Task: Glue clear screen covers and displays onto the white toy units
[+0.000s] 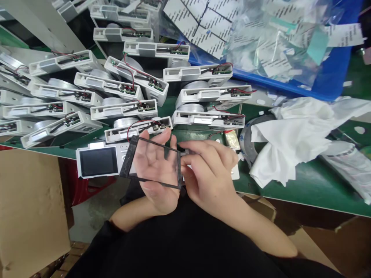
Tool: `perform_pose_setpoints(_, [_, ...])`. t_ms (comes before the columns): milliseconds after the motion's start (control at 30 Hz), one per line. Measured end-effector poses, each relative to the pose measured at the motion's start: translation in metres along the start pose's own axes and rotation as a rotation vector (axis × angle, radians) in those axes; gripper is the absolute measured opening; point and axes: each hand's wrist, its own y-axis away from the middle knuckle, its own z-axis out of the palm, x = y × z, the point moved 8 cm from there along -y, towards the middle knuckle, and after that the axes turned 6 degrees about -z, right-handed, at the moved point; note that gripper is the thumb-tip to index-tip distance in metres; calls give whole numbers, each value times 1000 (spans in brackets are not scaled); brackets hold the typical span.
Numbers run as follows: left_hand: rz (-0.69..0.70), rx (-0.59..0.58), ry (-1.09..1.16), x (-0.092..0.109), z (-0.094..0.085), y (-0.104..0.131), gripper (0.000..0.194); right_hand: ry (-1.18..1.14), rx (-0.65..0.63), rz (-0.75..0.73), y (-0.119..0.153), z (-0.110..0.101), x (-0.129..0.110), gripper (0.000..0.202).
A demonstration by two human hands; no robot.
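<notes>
A clear rectangular panel with a black frame (pixel 153 182) lies tilted over the palm of my left hand (pixel 160 199). The palm faces up, and its fingers show through the clear window and past the frame's far edge. At the panel's right edge, my right hand (pixel 210 170) pinches with thumb and fingers around a small greyish piece (pixel 185 153), mostly hidden by the fingertips. Left of the hands, a white digital camera (pixel 120 154) lies with its dark screen (pixel 98 161) facing up at the table edge. The panel and left hand cover part of it.
Several opened white camera bodies (pixel 208 119) with red wires stand in rows behind. A blue tray (pixel 333 87) holds labelled sheets and plastic film. On the right are a gold battery (pixel 232 139), a tape roll (pixel 246 139) and a white cloth (pixel 290 143) on the green table (pixel 324 185).
</notes>
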Motion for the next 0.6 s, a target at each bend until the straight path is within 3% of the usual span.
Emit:
perform_pose_setpoints(100, [-60, 71, 48, -2, -1, 2, 57, 38, 25, 24, 1, -13, 4, 16])
perform_pose_setpoints(200, [-87, 83, 23, -1, -1, 1, 62, 70, -43, 66, 1, -23, 15, 10])
perform_pose_setpoints(400, [-131, -9, -8, 3, 2, -2, 70, 55, -211, 5, -4, -15, 18, 8])
perform_pose_setpoints(600, [-218, -24, 43, 0, 7, 1, 71, 46, -197, -11, -4, -7, 17, 9])
